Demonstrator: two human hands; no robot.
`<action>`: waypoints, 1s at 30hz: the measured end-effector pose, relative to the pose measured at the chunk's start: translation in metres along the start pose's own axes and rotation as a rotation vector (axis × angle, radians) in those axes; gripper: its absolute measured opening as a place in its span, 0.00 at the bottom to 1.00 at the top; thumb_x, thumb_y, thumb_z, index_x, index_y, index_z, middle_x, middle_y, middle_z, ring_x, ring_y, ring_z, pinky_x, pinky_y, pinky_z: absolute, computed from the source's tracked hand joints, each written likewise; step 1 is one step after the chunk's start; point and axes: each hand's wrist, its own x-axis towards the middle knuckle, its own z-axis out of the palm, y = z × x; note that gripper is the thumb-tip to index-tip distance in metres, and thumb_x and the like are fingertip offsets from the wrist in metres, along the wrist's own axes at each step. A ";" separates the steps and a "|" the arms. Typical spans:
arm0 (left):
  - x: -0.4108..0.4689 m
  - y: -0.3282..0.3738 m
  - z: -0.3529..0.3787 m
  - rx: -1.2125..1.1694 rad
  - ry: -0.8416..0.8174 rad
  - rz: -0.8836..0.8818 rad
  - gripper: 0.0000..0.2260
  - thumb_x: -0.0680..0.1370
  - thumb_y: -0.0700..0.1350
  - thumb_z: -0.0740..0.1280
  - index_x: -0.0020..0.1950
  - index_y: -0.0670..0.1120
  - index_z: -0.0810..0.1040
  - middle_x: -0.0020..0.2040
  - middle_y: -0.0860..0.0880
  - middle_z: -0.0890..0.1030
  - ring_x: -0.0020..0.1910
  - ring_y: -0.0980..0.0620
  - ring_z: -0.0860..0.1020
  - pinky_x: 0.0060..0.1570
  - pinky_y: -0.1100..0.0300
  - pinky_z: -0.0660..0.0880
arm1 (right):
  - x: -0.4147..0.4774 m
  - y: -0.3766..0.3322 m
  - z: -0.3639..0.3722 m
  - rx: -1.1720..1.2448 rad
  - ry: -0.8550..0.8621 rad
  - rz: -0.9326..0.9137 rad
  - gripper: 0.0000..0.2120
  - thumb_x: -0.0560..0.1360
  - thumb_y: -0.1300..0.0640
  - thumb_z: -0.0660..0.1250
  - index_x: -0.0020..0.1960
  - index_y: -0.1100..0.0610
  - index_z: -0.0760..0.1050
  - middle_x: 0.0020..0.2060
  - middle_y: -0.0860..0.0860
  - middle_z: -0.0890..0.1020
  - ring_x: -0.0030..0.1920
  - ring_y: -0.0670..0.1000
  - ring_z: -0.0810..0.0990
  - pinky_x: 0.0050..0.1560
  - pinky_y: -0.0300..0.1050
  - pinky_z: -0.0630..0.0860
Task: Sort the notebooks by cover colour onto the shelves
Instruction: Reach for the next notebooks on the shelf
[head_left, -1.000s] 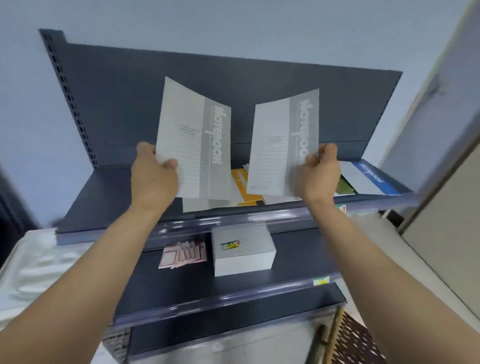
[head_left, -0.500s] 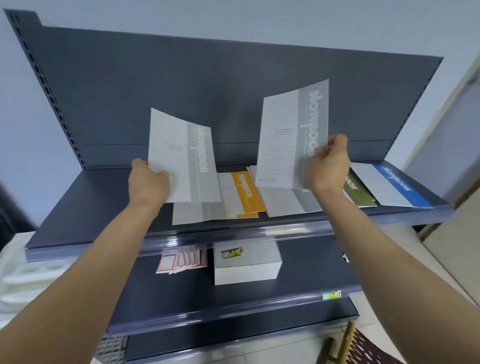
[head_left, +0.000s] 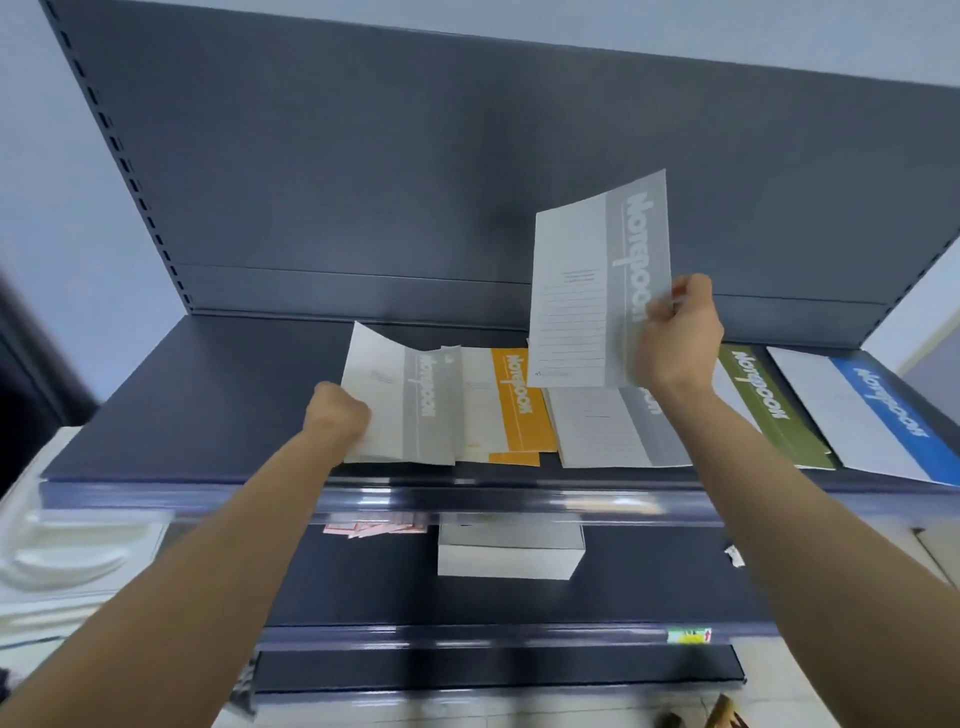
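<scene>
Two grey notebooks are in the person's hands above the top shelf (head_left: 182, 405) of a dark metal rack. The left hand (head_left: 337, 415) has its fingers curled around the left edge of the low grey notebook (head_left: 400, 405), which bends a little and reaches down to the shelf near its front edge; whether it already rests there fully cannot be told. The right hand (head_left: 680, 338) pinches the right edge of the raised grey notebook (head_left: 597, 280) and holds it upright in the air, in front of the back panel (head_left: 415, 182). More notebooks lie flat on the same shelf in a row. An orange notebook (head_left: 519, 405) is just beside the low grey one, and their edges overlap. Then comes a flat grey notebook (head_left: 618, 431), partly hidden behind the raised one. Further right lie a green notebook (head_left: 769, 405) and a blue notebook (head_left: 878, 415), side by side. On the lower shelf (head_left: 649, 582) stand a white box (head_left: 509, 558) and, near it, some pink labels (head_left: 374, 529), partly hidden by the shelf edge above.
</scene>
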 end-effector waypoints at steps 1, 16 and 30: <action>0.001 0.000 0.004 0.037 -0.009 -0.011 0.13 0.78 0.35 0.61 0.61 0.34 0.66 0.45 0.42 0.73 0.47 0.43 0.73 0.44 0.55 0.71 | 0.005 0.001 0.001 -0.001 -0.016 -0.003 0.09 0.78 0.68 0.55 0.57 0.61 0.67 0.44 0.52 0.74 0.42 0.53 0.71 0.39 0.41 0.65; 0.012 0.005 0.023 0.189 0.048 -0.110 0.27 0.75 0.38 0.70 0.66 0.32 0.60 0.61 0.36 0.72 0.59 0.39 0.74 0.46 0.55 0.70 | 0.029 0.008 0.026 -0.016 -0.159 0.002 0.10 0.81 0.63 0.55 0.62 0.62 0.66 0.48 0.50 0.73 0.45 0.51 0.73 0.42 0.43 0.69; 0.048 -0.009 -0.009 0.358 -0.040 0.028 0.25 0.77 0.41 0.66 0.69 0.32 0.61 0.65 0.35 0.69 0.61 0.39 0.72 0.53 0.52 0.72 | 0.015 -0.010 0.063 -0.024 -0.186 0.021 0.09 0.81 0.63 0.55 0.61 0.62 0.66 0.49 0.51 0.73 0.47 0.51 0.73 0.44 0.43 0.70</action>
